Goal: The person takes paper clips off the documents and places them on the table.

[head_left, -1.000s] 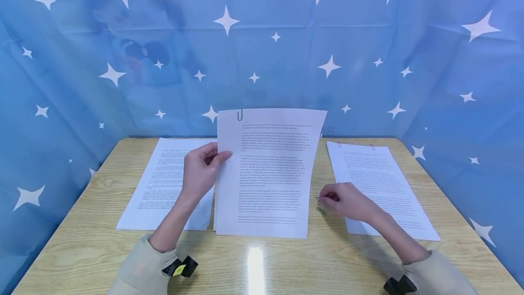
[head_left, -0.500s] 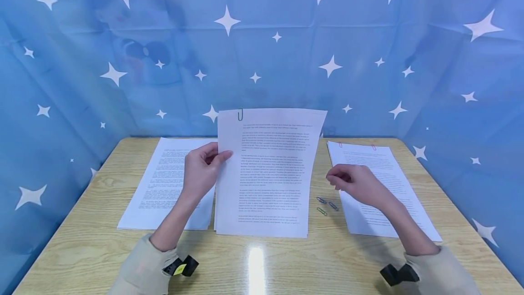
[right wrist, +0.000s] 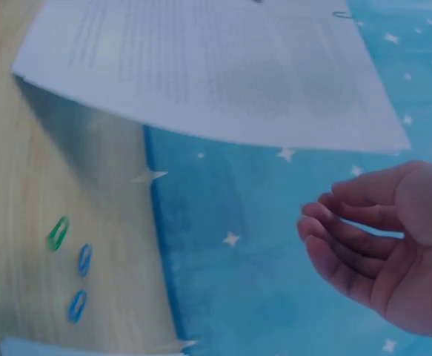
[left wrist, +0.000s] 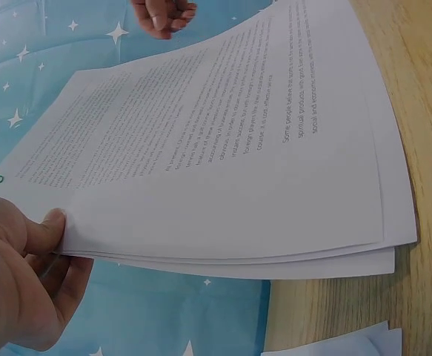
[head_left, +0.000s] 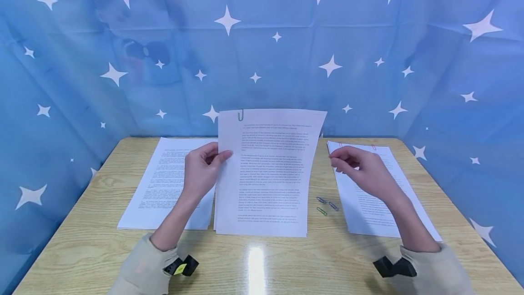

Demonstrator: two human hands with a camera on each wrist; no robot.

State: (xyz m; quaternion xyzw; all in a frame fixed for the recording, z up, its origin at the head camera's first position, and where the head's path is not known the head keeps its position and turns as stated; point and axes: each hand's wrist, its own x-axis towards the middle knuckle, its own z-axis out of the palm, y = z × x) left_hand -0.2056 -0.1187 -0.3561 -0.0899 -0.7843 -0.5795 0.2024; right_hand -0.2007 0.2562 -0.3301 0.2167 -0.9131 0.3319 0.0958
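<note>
My left hand (head_left: pixel 201 167) pinches the left edge of a stack of printed sheets (head_left: pixel 270 176), thumb in front, holding it upright. A green paper clip (head_left: pixel 240 115) sits on the stack's top edge near the left corner. In the left wrist view, the sheets (left wrist: pixel 275 208) fan slightly apart at the lower edge. My right hand (head_left: pixel 366 170) is raised right of the stack, fingers bent and fingertips near the thumb; I cannot tell whether a small thing is between them. On the table below lie a green paper clip (head_left: pixel 322 211) and two blue paper clips (head_left: pixel 333 206).
Printed sheets (head_left: pixel 163 181) lie flat on the wooden table (head_left: pixel 82 249) at the left. Another stack (head_left: pixel 376 204) at the right bears red clips (head_left: pixel 373 148) along its top, partly behind my right hand. A blue starred curtain (head_left: pixel 262 53) hangs behind the table.
My right hand has risen from the loose paper clips to near the level of the stack's upper right side, uncovering the blue clips. The left hand and its sheets have stayed in place.
</note>
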